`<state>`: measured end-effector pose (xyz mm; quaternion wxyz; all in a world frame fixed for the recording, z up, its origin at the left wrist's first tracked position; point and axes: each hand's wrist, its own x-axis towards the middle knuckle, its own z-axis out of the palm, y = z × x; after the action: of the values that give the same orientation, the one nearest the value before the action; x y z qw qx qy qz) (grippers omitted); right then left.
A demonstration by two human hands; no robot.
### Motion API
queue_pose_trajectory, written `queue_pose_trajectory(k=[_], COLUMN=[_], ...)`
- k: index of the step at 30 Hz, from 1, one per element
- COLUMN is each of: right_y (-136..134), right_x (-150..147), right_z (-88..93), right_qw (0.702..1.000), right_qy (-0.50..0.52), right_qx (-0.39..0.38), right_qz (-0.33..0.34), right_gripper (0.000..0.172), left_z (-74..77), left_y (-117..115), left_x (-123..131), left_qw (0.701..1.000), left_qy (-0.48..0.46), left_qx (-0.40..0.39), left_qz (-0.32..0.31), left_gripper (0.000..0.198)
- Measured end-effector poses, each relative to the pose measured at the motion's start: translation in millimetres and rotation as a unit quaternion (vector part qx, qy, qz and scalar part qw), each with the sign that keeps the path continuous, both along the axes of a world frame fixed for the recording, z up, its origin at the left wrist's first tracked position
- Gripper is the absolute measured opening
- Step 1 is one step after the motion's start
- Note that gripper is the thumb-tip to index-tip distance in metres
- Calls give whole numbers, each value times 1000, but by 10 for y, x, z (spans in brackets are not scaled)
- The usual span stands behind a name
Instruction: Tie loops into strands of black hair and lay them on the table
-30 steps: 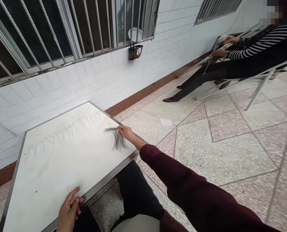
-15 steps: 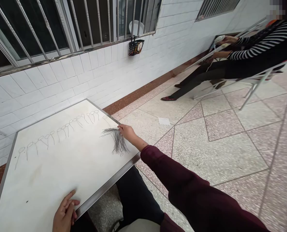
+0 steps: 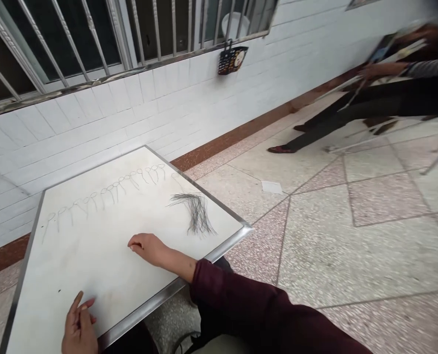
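My right hand [image 3: 148,250] is over the middle of the white table [image 3: 130,280], its thumb and fingertips pinched together. Whatever thin thing it may hold is too fine to make out. Beyond it, a loose bundle of thin dark wire-like strands [image 3: 198,214] lies near the table's right edge. Along the far side runs a slanting row of several thin strands [image 3: 110,191], each bent into a small loop with a tail. My left hand [image 3: 79,324] rests at the near edge, index finger stretched out and the fingers apart, with nothing visible in it.
A metal rim borders the table, close to a white tiled wall [image 3: 93,115] with a barred window. A small dark basket [image 3: 232,59] hangs from the bars. On the right, another person [image 3: 355,103] sits on a chair. A white paper [image 3: 272,187] lies on the floor.
My right hand has left the strand bundle and moved left and nearer over the table. The bundle stays lying there. The whole view has shifted a little; my left hand remains at the near edge.
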<state>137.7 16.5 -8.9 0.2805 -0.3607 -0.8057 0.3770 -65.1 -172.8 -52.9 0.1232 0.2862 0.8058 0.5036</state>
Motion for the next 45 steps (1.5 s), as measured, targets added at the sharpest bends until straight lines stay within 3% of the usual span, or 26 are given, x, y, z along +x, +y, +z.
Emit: queue_pose_trajectory(k=[4,10,14,18,26,31,36,41,45], right_y=[458,1330,1539,1427,887,638,595,595,393], right_x=[-607,-1205,-1611,-2058,-2771,-3269,-3712,-3814,-3519], right_z=[-80,-121,-172,-235,-403,-394,-360,-370,-417], right_qw=[999,995,995,995,982,969,955,934,924], right_qy=[-17,-36,-35,-21,-15,-26,-56,-79,-84], right_qx=[14,45,79,99,125,152,163,189,210], right_qz=[-27,-86,-45,16,140,194,241,294,308], right_gripper=[20,28,26,25,31,42,56,53,50], left_z=[-28,-59,-125,-154,-80,-85,-148,-186,-169], left_y=[-6,-48,-77,-88,-85,-83,-97,-99,-94], left_x=[54,56,52,64,137,171,164,143,132], left_qw=[999,996,996,995,996,996,994,993,993], left_qy=[31,51,50,64,57,52,59,53,37], left_qx=[-43,-77,-68,-58,-37,-20,-9,7,25], left_qz=[-10,-20,-36,-47,-61,-70,-89,-106,-110], left_gripper=[58,50,45,42,38,36,33,33,34])
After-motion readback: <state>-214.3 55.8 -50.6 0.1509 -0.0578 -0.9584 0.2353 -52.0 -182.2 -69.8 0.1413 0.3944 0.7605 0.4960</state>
